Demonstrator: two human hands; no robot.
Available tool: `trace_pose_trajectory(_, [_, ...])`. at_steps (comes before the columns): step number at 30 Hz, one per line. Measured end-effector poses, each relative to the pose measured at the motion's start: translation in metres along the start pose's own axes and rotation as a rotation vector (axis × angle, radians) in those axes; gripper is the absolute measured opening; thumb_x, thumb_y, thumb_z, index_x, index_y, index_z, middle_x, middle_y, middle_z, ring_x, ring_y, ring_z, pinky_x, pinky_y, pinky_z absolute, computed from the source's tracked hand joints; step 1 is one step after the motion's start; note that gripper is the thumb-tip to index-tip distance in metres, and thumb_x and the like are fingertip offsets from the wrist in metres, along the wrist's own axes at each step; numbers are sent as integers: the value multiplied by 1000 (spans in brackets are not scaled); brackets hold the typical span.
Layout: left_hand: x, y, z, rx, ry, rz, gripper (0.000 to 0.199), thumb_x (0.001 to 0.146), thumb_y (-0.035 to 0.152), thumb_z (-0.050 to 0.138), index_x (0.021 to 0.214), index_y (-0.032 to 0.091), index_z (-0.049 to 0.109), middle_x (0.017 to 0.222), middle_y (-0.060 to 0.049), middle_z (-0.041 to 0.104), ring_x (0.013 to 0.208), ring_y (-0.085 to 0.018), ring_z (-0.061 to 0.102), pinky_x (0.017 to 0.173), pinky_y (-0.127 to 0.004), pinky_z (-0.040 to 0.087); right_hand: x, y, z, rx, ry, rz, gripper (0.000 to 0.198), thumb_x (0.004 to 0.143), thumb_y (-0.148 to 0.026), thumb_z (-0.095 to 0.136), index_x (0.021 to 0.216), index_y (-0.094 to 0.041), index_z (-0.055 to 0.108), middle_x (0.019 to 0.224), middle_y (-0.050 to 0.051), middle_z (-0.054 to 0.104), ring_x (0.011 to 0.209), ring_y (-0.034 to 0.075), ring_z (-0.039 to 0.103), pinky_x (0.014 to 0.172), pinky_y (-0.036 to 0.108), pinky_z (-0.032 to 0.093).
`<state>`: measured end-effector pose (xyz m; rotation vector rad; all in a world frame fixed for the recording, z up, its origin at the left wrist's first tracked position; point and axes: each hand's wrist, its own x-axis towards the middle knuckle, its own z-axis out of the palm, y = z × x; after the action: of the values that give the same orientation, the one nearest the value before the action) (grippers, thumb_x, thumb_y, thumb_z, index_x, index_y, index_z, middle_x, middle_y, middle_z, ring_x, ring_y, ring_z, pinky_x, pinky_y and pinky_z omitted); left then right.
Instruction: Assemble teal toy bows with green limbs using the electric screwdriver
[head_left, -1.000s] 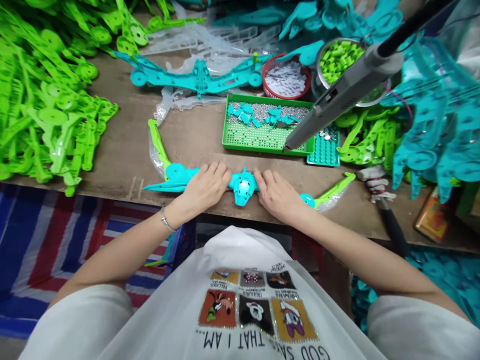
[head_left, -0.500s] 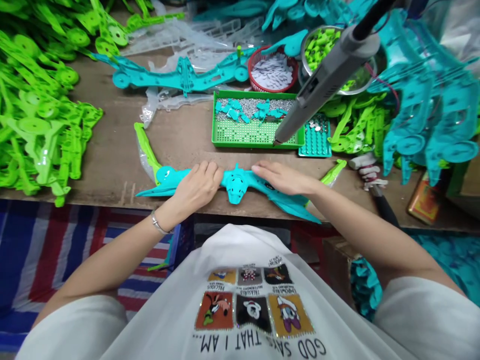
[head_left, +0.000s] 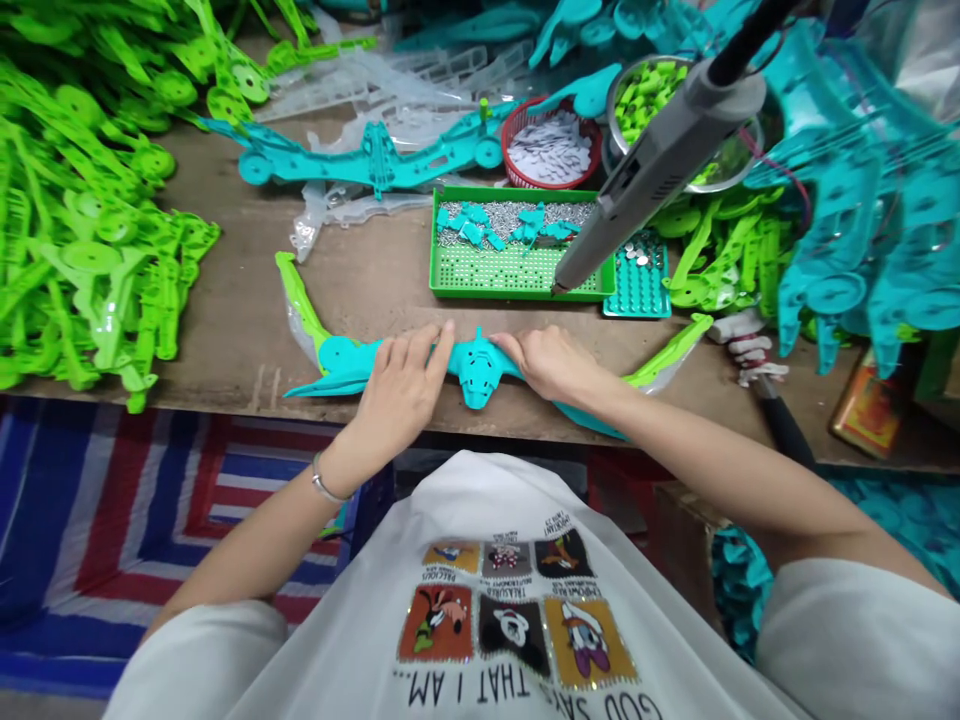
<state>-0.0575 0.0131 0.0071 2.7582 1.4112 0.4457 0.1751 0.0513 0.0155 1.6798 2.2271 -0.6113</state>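
A turquoise plastic toy bow [head_left: 478, 375] lies across the near edge of the workbench, its raised centre piece facing up. Bright green limbs, such as the right one [head_left: 670, 350], stick out at both ends. My left hand [head_left: 405, 380] rests over the bow's left arm, holding it with fingers bent at the far edge and the thumb beside the centre piece. On the other arm, my right hand [head_left: 555, 362] grips close to the centre, thumb pressing and fingers curled. Both palms hide parts of the bow beneath them.
A grey electric screwdriver [head_left: 652, 175] hangs over a green tray [head_left: 525, 293] of screws and turquoise pieces. Behind are a red basket [head_left: 510, 165] and a metal bowl [head_left: 739, 178]. Green parts [head_left: 90, 260] are heaped left; a black-handled tool [head_left: 780, 425] lies right.
My right hand has gone from lying flat to curled, with its thumb near the centre piece. My left hand's thumb now points away from me. The view has shifted slightly.
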Motion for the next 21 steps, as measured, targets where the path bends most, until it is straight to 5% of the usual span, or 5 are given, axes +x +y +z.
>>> trace_pose_trajectory(4, [-23, 23, -2, -521, 84, -380, 24, 99, 32, 53, 112, 13, 62, 97, -13, 70, 88, -23, 67, 82, -37, 54, -1, 2, -5, 4, -17, -59, 70, 103, -57, 6, 142, -29, 57, 110, 14, 75, 96, 31, 71, 80, 39, 46])
trace_pose_trajectory(7, [-27, 39, 9, -1038, -65, -686, 35, 94, 48, 62, 109, 16, 60, 94, -8, 73, 82, -18, 70, 75, -31, 57, -2, 1, -6, 6, -15, -80, 67, 104, -54, 7, 142, -30, 57, 109, 13, 75, 93, 29, 71, 77, 36, 44])
trace_pose_trajectory(11, [-10, 55, 25, -1600, 24, -933, 49, 79, 58, 75, 96, 14, 63, 92, -8, 74, 85, -20, 73, 81, -35, 60, 0, -1, -2, -9, 21, -180, 59, 106, -47, 12, 144, -28, 54, 109, 12, 75, 88, 28, 70, 71, 33, 39])
trace_pose_trajectory(15, [7, 64, 29, -1782, 128, -1068, 53, 68, 54, 86, 93, 11, 68, 82, -6, 74, 72, -20, 74, 78, -38, 63, 4, -3, 0, -5, 71, -174, 59, 106, -48, 14, 139, -26, 58, 102, 12, 75, 84, 27, 69, 67, 31, 35])
trace_pose_trajectory(21, [6, 58, 25, -1809, 106, -1061, 48, 69, 49, 88, 91, 9, 71, 84, -8, 75, 75, -21, 76, 77, -34, 65, -1, 6, -20, 206, -18, -234, 66, 106, -49, 10, 125, -20, 66, 91, 9, 74, 78, 21, 67, 69, 29, 36])
